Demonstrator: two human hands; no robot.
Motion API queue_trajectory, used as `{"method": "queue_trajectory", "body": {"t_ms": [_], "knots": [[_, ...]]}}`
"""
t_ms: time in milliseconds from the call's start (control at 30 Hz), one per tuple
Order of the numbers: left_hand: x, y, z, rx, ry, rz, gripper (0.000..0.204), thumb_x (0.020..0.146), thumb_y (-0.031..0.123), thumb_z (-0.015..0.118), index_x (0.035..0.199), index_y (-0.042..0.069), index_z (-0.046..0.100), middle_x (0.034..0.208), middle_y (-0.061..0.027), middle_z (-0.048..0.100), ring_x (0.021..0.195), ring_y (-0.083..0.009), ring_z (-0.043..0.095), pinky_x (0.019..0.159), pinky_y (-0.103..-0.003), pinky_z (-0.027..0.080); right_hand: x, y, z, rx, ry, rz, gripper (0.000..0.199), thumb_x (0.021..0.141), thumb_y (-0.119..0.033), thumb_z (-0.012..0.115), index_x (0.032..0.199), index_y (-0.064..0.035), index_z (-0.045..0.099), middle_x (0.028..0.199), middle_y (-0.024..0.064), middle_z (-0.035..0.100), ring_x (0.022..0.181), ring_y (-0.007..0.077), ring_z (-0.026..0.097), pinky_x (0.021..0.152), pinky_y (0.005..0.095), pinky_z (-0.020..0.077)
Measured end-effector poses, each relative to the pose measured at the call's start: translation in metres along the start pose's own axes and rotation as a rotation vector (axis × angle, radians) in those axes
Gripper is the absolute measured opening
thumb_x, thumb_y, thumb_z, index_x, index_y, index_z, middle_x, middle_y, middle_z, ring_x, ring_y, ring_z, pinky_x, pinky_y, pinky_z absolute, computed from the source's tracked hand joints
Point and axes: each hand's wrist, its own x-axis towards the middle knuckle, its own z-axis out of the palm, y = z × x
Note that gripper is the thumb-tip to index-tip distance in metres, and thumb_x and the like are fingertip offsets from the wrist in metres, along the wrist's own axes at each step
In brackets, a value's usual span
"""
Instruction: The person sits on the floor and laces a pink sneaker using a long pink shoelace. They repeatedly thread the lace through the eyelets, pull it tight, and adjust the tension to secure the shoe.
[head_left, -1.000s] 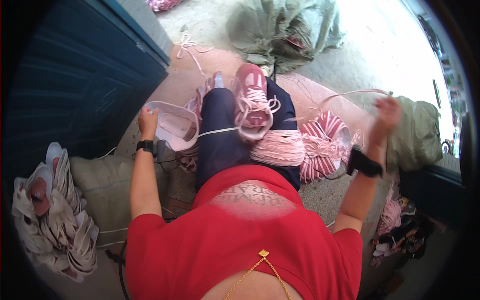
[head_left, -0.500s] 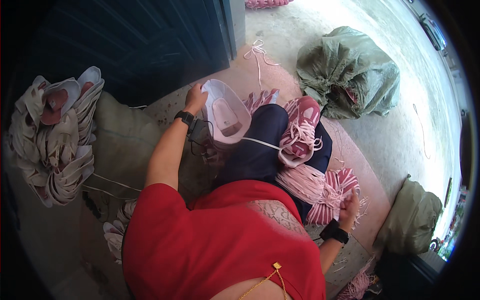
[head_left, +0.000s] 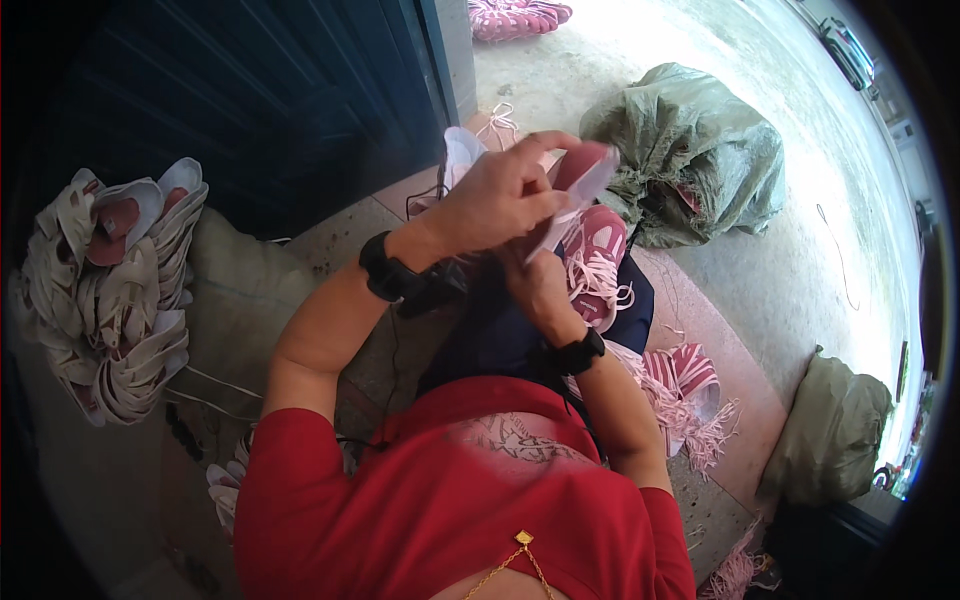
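Above my lap, a pink shoe upper with a pale lining (head_left: 590,175) is tilted up between my hands. My left hand (head_left: 500,195) is closed at its upper side, with some motion blur on the fingers. From below, my right hand (head_left: 540,290) grips its lower end; part of that grip is hidden. Just beyond the left wrist shows another white-lined shoe upper (head_left: 461,155). A dark pink shoe upper with loose pale laces (head_left: 598,265) rests on my right knee. Beside that leg lie striped pink uppers (head_left: 685,372) and a bunch of pink laces (head_left: 708,435).
Stacked beige shoe uppers (head_left: 125,290) stand at the left on a full sack (head_left: 240,275). A dark blue door (head_left: 270,110) is ahead on the left. Green sacks (head_left: 690,150) sit far right and near right. Pink uppers (head_left: 518,18) lie at the far edge.
My left hand has moved right, over my lap. My right hand has left the pink laces and come up to meet it. A pink shoe upper is now held between them.
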Motion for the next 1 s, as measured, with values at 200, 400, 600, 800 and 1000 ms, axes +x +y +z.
{"method": "queue_trajectory", "body": {"t_ms": [200, 400, 600, 800, 1000], "knots": [[-0.054, -0.162, -0.001, -0.3, 0.266, -0.668, 0.036, 0.093, 0.017, 0.049, 0.124, -0.001, 0.043, 0.091, -0.007, 0.064, 0.081, -0.0127, 0.061, 0.071, -0.024, 0.047, -0.019, 0.056, -0.052, 0.901, 0.112, 0.365, 0.028, 0.086, -0.015, 0.062, 0.108, 0.0035, 0.06, 0.092, 0.008, 0.065, 0.079, 0.0152, 0.062, 0.068, 0.0294, 0.0497], [-0.096, -0.246, 0.077, -0.082, 0.053, -0.602, 0.03, 0.093, 0.024, 0.052, 0.112, 0.002, 0.056, 0.088, -0.004, 0.062, 0.076, -0.0069, 0.056, 0.067, -0.022, 0.045, -0.033, 0.069, -0.049, 0.957, -0.009, 0.427, 0.034, 0.086, -0.015, 0.063, 0.115, 0.0011, 0.055, 0.102, 0.0054, 0.063, 0.088, 0.0135, 0.059, 0.075, 0.0276, 0.0486], [-0.078, -0.157, 0.004, 0.039, 0.019, -0.572, 0.024, 0.087, 0.015, 0.062, 0.109, 0.004, 0.059, 0.077, 0.003, 0.059, 0.06, -0.0032, 0.048, 0.056, -0.021, 0.044, -0.062, 0.08, -0.068, 1.209, -0.066, 0.535, 0.036, 0.086, -0.017, 0.065, 0.116, -0.0019, 0.053, 0.1, 0.0042, 0.062, 0.082, 0.0124, 0.058, 0.068, 0.0261, 0.0455], [-0.053, -0.071, 0.066, 0.191, -0.268, 0.008, 0.037, 0.08, 0.01, 0.067, 0.115, 0.006, 0.056, 0.083, -0.0041, 0.063, 0.068, -0.0169, 0.058, 0.064, -0.03, 0.048, -0.093, 0.119, -0.108, 1.503, 0.053, 0.655, 0.027, 0.091, -0.024, 0.057, 0.113, -0.0073, 0.055, 0.095, 0.0046, 0.063, 0.073, 0.0095, 0.062, 0.049, 0.0187, 0.0447], [-0.041, -0.063, 0.153, 0.571, -0.521, 0.073, 0.034, 0.074, 0.011, 0.066, 0.107, 0.006, 0.057, 0.093, -0.013, 0.063, 0.086, -0.0356, 0.06, 0.07, -0.042, 0.048, -0.134, 0.165, -0.137, 1.372, 0.715, 0.797, 0.031, 0.097, -0.034, 0.042, 0.09, -0.006, 0.054, 0.061, -0.0003, 0.044, 0.039, 0.008, 0.025, 0.034, 0.0255, 0.0216]]}}
